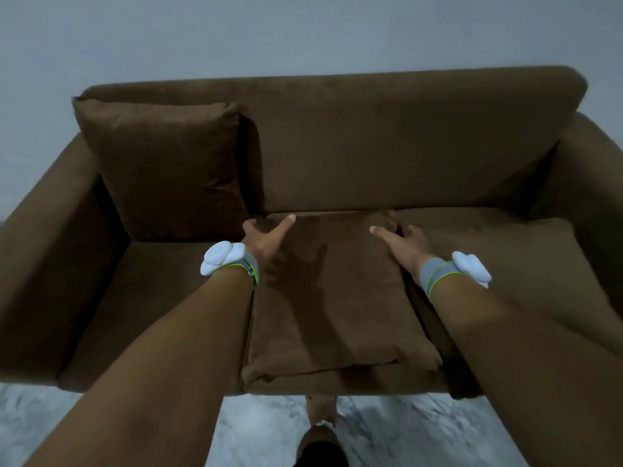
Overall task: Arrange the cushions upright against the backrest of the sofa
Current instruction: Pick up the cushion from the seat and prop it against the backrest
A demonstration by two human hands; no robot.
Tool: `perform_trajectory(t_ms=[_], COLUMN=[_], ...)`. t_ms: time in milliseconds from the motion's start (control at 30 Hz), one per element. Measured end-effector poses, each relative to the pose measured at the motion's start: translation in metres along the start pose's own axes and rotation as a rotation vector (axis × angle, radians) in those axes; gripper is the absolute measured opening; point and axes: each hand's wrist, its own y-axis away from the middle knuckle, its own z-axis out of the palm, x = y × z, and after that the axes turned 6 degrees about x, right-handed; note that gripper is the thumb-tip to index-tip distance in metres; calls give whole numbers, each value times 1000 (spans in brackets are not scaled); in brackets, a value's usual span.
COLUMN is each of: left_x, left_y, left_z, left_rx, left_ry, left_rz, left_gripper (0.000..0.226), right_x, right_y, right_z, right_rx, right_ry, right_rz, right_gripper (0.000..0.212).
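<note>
One brown cushion [168, 170] stands upright against the backrest [387, 136] at the left end of the brown sofa. A second brown cushion [333, 294] lies flat on the seat in the middle, reaching from the backrest to the front edge. My left hand [264, 239] is at this flat cushion's far left corner, thumb on top and fingers curled round the edge. At the far right corner is my right hand [401, 242], thumb on top and fingers over the side. Both wrists wear grey bands with white devices.
The sofa has a left armrest [50, 264] and a right armrest [593, 170]. A seat cushion [526, 264] fills the right half. A plain wall [303, 32] rises behind, and pale marbled floor [404, 433] with my foot [322, 412] lies in front.
</note>
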Motion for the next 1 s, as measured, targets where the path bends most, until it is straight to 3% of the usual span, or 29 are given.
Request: perform_trajectory(t_ms=[100,300,433,700,1000], left_x=[-23,-65,-82,-52,22], left_y=[-52,-137,-149,-107,29], left_z=[31,72,84,66,-6], left_rx=[-4,19,53,70,78], left_ry=[59,35,67,58,92], left_rz=[-41,-131,-191,-125,83], left_gripper=[107,112,112,122,123], right_x=[36,46,57,33,-33], right_y=[-75,-124,-140,-104,16], right_z=[35,74,83,56,-35], right_rx=[13,64,61,88,114], right_ry=[21,41,42,-31,-196], right_rz=[61,125,155,152,93], right_gripper=[155,132,120,130,139])
